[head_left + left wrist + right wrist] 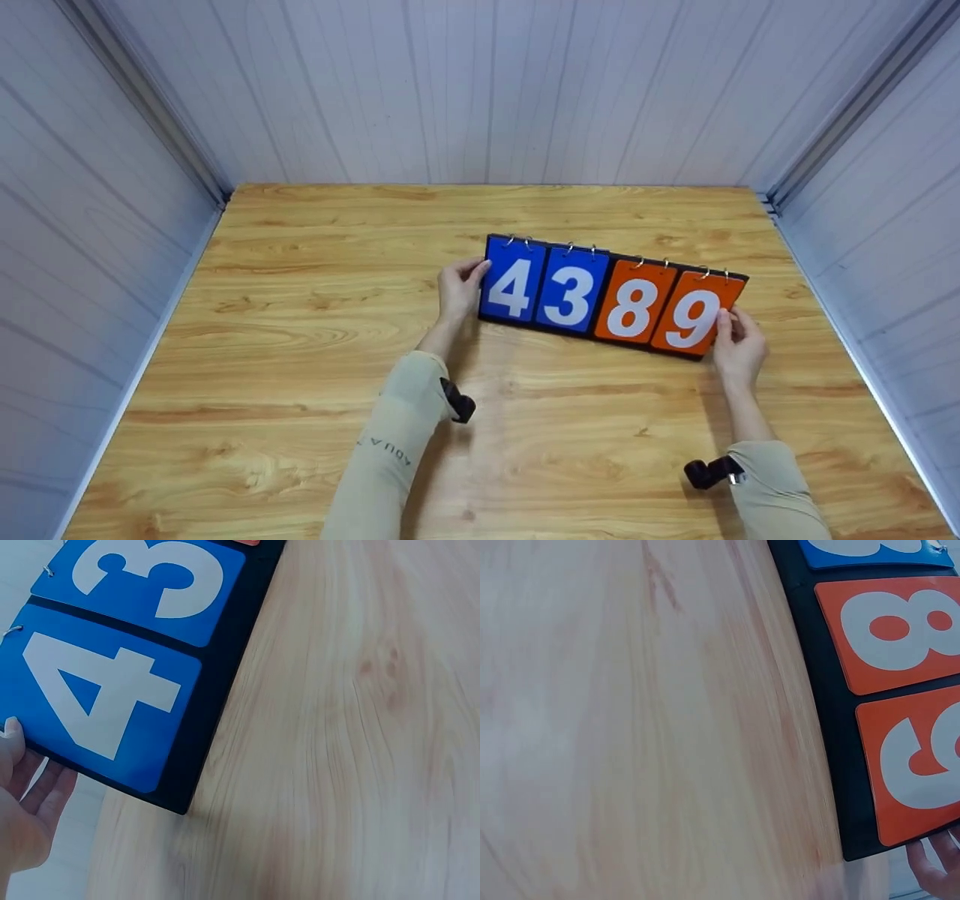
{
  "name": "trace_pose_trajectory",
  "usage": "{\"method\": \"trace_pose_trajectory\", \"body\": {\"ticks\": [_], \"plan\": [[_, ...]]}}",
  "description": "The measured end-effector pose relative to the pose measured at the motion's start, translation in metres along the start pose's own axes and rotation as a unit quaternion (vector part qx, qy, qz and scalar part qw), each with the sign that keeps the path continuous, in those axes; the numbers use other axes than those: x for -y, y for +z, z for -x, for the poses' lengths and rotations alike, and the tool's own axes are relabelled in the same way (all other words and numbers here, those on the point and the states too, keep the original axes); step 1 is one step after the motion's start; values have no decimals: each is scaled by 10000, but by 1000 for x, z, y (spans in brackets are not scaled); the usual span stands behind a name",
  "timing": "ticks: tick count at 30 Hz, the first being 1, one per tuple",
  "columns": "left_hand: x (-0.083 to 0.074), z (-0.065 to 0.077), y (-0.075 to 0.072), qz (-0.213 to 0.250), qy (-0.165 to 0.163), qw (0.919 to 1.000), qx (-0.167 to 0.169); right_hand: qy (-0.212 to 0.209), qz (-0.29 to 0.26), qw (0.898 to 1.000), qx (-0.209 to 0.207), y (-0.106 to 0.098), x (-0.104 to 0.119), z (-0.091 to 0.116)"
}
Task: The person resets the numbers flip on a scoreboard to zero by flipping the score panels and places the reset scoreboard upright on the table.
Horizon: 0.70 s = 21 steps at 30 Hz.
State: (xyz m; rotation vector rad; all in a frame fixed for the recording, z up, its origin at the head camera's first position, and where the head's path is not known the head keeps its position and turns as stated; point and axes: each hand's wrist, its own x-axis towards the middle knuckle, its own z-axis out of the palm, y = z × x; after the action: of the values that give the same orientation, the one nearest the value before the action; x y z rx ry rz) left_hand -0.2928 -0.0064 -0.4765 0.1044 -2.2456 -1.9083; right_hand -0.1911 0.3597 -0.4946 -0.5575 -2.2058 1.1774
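Observation:
A black flip scoreboard [590,335] is held up between both hands, tilted with its right end lower in the head view. Its ringed cards read 4 and 3 on blue, 8 and 9 on orange. My left hand [459,291] pinches the left end, thumb on the front beside the blue 4 card [142,757]. At the other end my right hand [739,352] grips the edge, thumb over the front by the orange 9 card [900,821]. Fingers of both hands go behind the board, partly hidden. The right wrist view shows only some fingers [930,870] at the edge.
A wood-grain table [300,337] lies under the board. Pale panelled walls [450,90] stand at the back and on both sides. Small black wrist cameras [459,401] are strapped at both sleeves [390,442].

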Motion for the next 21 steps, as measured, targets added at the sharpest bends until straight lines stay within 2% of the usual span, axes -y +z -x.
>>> {"method": "trace_pose_trajectory", "body": {"ticks": [6, 13, 17, 21], "plan": [[1, -1, -2, 183, 173, 9996, 145, -32, 5, 10000, -67, 1, -1, -1], [4, -1, 1, 495, 112, 9982, 328, 83, -111, 9998, -107, 0, -4, -3], [5, -3, 1, 674, 83, 9972, 303, -5, -235, 9995, -190, 1, -4, -4], [6, -1, -1, 792, -102, 9966, 209, -157, -332, 9990, -256, 3, -2, -1]]}}
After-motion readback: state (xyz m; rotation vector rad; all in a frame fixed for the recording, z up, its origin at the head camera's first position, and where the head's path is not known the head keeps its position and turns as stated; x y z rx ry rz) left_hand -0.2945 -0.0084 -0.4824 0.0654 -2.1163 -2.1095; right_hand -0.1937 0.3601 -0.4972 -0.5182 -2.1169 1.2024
